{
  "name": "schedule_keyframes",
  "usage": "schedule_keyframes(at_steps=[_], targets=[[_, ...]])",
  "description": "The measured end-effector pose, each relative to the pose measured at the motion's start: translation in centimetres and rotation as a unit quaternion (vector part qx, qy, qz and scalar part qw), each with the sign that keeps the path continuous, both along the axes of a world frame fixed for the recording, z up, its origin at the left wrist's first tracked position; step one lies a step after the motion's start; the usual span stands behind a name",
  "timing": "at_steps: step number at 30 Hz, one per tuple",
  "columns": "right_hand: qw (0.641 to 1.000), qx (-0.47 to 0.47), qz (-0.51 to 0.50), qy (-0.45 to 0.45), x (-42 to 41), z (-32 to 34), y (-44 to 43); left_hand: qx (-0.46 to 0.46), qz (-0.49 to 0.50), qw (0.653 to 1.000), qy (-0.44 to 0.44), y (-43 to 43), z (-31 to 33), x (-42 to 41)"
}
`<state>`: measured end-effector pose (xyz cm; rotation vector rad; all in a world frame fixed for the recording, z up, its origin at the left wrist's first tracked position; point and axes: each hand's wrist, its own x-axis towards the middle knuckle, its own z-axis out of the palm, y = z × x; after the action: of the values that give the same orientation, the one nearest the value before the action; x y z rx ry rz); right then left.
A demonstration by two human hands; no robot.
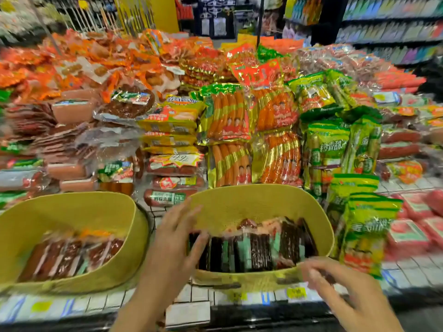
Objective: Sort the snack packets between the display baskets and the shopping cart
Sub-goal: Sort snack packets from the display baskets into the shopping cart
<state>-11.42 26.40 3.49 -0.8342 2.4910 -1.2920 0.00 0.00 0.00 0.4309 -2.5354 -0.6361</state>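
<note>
A white wire display stand (405,264) has a strip of price labels (296,293) along its front edge. Two yellow baskets sit side by side at that edge, the left basket (72,283) and the right basket (251,202). Behind them, gold-and-orange sausage packs (239,140) are stacked mid-stand, with green packs (335,144) to their right. Flat red packets (412,236) lie by the right edge, and orange packets (72,56) are heaped at the back left.

Two baskets (72,204) side by side, packets (254,245) inside

Yellow left basket (72,200) of reddish packets (67,255), right basket (254,195) of dark packets (261,250)
</note>
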Motion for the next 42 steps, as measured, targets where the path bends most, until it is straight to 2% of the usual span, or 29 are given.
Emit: schedule_keyframes(at_steps=[3, 7, 9, 11, 12, 15, 18, 22, 27, 30, 32, 35, 38, 40, 42], targets=[[0.994, 0.032, 0.092, 0.040, -1.5, -0.3, -6.0, 0.011, 0.046, 0.994, -0.096, -2.7, -1.2, -2.4], [0.968, 0.137, 0.193, 0.081, -3.9, -3.7, -12.1, 0.093, 0.034, 0.990, -0.097, -3.5, -3.3, -2.2], [0.933, 0.258, 0.238, 0.080, -4.7, -5.4, -14.3, 0.116, 0.029, 0.989, -0.082, -3.7, -3.4, -2.2], [0.872, 0.384, 0.284, 0.113, -5.4, -6.7, -15.9, 0.118, 0.028, 0.989, -0.079, -3.7, -3.5, -2.2], [0.852, 0.411, 0.298, 0.131, -5.5, -7.1, -16.5, 0.120, 0.028, 0.989, -0.078, -3.6, -3.5, -2.2], [0.837, 0.413, 0.303, 0.193, -5.1, -7.5, -17.2, 0.133, 0.026, 0.988, -0.078, -3.7, -3.6, -2.1], [0.840, 0.378, 0.291, 0.260, -5.0, -7.4, -17.5, 0.145, 0.025, 0.987, -0.070, -3.8, -3.6, -2.2], [0.880, 0.305, 0.270, 0.243, -4.9, -7.1, -17.6, 0.155, 0.026, 0.986, -0.058, -3.7, -3.6, -2.3], [0.935, 0.235, 0.244, 0.104, -3.8, -6.8, -18.6, 0.175, 0.030, 0.983, -0.049, -3.5, -3.3, -2.3], [0.967, 0.188, 0.170, -0.026, -4.5, -6.1, -18.4, 0.174, 0.029, 0.983, -0.043, -3.5, -3.3, -2.3], [0.980, 0.138, 0.117, -0.081, -5.8, -4.7, -17.5, 0.177, 0.030, 0.983, -0.038, -3.5, -3.3, -2.3], [0.979, 0.027, 0.065, -0.192, -7.9, -2.0, -15.5, 0.182, 0.037, 0.982, -0.039, -3.3, -2.8, -2.3], [0.959, -0.055, 0.105, -0.256, -8.2, 0.4, -14.7, 0.168, 0.023, 0.985, -0.001, -2.7, -1.3, -2.7], [0.943, -0.100, 0.148, -0.281, -7.7, 1.3, -15.1, 0.245, -0.018, 0.969, 0.014, -2.2, 0.4, -3.3], [0.938, -0.132, 0.174, -0.270, -7.1, 1.8, -16.1, 0.361, -0.040, 0.931, 0.027, -1.7, 1.5, -3.8]])
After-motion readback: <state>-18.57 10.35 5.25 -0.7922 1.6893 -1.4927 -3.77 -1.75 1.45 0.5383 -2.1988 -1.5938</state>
